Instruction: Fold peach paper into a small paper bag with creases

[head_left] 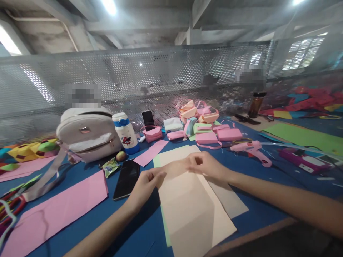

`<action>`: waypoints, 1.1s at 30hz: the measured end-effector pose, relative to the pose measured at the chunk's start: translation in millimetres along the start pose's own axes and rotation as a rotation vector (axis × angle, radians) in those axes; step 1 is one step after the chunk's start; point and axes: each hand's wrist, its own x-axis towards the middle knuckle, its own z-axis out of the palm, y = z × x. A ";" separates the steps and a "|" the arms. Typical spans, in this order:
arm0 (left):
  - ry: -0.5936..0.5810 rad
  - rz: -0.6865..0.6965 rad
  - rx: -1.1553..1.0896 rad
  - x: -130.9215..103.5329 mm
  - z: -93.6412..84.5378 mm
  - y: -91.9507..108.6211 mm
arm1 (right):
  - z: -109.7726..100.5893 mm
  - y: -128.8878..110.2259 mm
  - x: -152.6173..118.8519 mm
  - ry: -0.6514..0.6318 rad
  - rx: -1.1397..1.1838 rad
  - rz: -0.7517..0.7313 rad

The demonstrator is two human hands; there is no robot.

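Both arms come in from the near edge and reach forward over the blue desk (102,217), forearms slanting inward. Left hand (148,184): back of hand up, wrist fairly straight, fingers curled, thumb laid along the index finger. Its grip pinches the far left corner of the top peach sheet (190,210). Right hand (203,165): sits a bit farther out, forearm crossing from the right side, fingers bent down, thumb and index rounded with a small gap showing between them. Its grip is closed on the far edge of the same sheet, toward the right corner; exact fingertip contact is partly hidden.

Peach sheet: pale, plain, center of the desk in front of the person. Far edge lifted and bowed between the two hands, rest running toward the near side. Right long edge slants outward; soft shadows across the surface. Under it, a light green sheet (166,228) shows as a strip along the left, and a cream sheet (227,198) sticks out at an angle on the right.

Nearby: black phone (127,178) just beside the left hand, pink glue gun (253,150) beyond the right forearm.
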 end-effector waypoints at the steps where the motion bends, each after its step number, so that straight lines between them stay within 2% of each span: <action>1: 0.016 -0.023 -0.023 2.0 0.7 -0.1 | -1.0 2.4 3.0 0.024 0.053 0.018; 7: 0.007 -0.081 -0.126 3.4 5.8 -4.7 | 3.2 15.6 7.0 0.122 0.263 0.115; 13: -0.013 -0.098 -0.186 0.3 6.9 -6.3 | 7.2 17.9 4.7 0.158 0.354 0.164; 22: -0.011 -0.125 -0.224 -1.8 8.0 -8.3 | 8.0 17.2 4.3 0.153 0.391 0.179; 33: -0.030 -0.133 -0.248 -1.5 10.3 -0.1 | 7.8 21.5 5.2 0.148 0.356 0.162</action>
